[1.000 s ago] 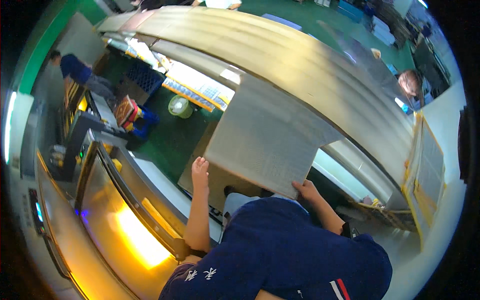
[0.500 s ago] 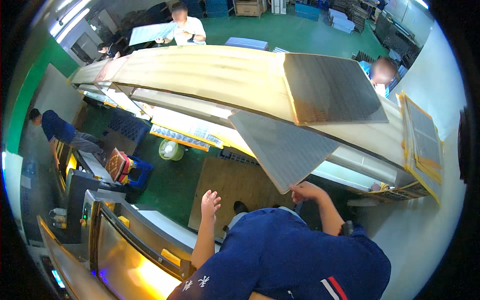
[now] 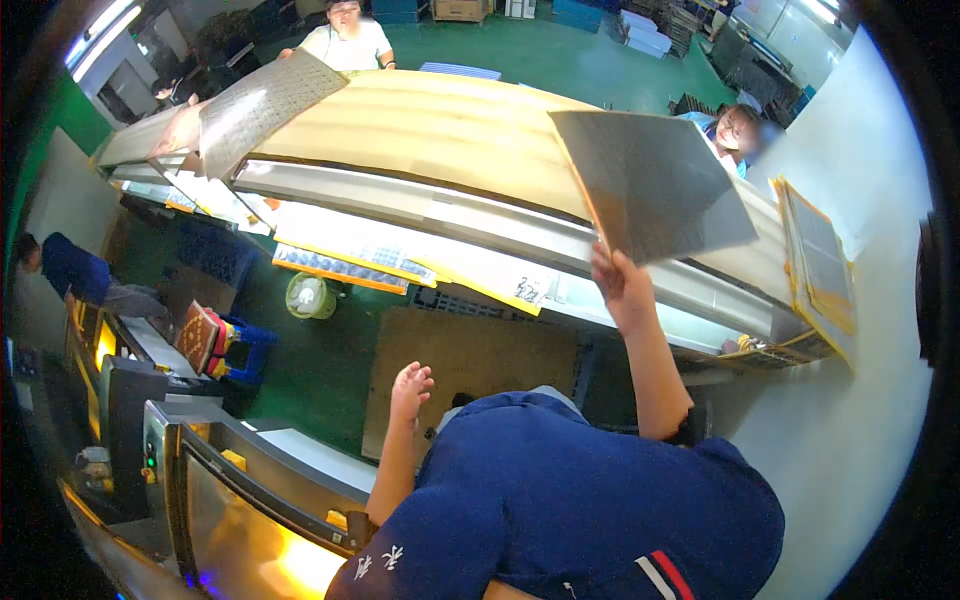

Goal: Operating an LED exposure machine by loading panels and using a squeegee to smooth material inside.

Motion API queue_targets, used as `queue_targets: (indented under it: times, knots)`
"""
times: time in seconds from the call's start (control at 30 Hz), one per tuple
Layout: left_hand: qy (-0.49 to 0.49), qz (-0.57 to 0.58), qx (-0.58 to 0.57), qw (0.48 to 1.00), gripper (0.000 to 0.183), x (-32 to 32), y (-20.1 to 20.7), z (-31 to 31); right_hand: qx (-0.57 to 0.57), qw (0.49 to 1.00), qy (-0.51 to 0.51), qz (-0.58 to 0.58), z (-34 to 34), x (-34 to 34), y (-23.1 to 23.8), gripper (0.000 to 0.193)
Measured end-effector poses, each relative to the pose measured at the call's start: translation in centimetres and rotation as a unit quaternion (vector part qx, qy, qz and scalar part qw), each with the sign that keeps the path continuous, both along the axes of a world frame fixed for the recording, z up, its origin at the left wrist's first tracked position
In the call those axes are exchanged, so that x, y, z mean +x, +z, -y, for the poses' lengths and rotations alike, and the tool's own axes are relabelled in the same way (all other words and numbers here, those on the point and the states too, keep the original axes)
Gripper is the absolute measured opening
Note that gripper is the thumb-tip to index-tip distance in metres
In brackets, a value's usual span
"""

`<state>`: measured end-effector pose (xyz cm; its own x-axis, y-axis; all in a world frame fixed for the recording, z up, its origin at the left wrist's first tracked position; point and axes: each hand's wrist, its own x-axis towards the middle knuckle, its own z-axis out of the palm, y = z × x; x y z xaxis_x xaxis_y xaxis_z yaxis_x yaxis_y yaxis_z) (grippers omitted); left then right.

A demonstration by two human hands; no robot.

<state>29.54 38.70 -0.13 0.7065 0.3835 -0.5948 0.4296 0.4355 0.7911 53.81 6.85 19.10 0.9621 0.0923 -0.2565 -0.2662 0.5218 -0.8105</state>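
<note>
My right hand [image 3: 625, 290] is raised to the near corner of a thin dark grey rectangular panel [image 3: 665, 180]. Its fingers are closed at that corner, and the panel overlaps the long cream-coloured surface [image 3: 450, 130]. Whether another panel lies beneath cannot be made out. Held up in front of my body, my left hand [image 3: 410, 392] is empty, with its fingers loosely curled and apart. Farther left, a second grey panel [image 3: 270, 105] lies across the long surface, beside a co-worker in white [image 3: 350, 45].
A machine with a glowing yellow panel [image 3: 260, 530] stands at lower left. Under the long surface are lit shelves [image 3: 350, 240] and a pale bucket [image 3: 310, 296]. Another person [image 3: 735, 135] is beyond the far right; one in dark blue [image 3: 75, 270] works at left.
My right hand has moved up and forward with the grey panel, onto the long surface, where one panel now shows instead of two. The sheet held by the co-worker in white now lies at left.
</note>
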Motion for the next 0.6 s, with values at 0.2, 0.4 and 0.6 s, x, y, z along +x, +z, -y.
queue_targets:
  times: [0.2, 0.4, 0.6]
  knots:
    - [-0.017, 0.155, -0.064, 0.986, 0.053, 2.6, 9.7, -4.4, -0.006, 0.979, 0.202, 0.005, -0.5, -8.2, -1.5, 0.058]
    - [-0.068, 0.427, -0.312, 0.846, 0.085, 0.7, 18.3, -11.9, 0.045, 0.809, 0.585, 0.017, -3.3, -7.8, 0.1, 0.055]
    - [0.176, 0.284, 0.059, 0.941, 0.063, -15.2, 17.7, -13.3, -0.123, 0.486, 0.859, 0.105, -18.3, -2.4, -0.6, 0.025]
